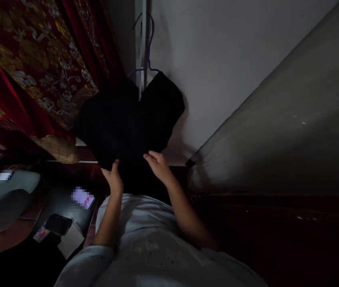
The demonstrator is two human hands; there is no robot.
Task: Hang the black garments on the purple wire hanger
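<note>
Straightening the black garment, hung from a purple hanger, seemed in hand. The right hand pinched its lower front; the left hand's grip at its left edge was unclear. Further handling called for light tension. Red drapery crowded it; a lit phone lay by the black table's right edge.

Reaching your fingers is a garment, solid black. Above them, the hanger is purple. Up and left of your fingers, the draped fabric is deep red, patterned with gold and silver motifs, some floral. Beyond your right fingers, the wall is plain pale grey. Nearer you than your fingers, your shirt is pale grey-blue. Below left of them, a phone shows lilac and pink.
</note>
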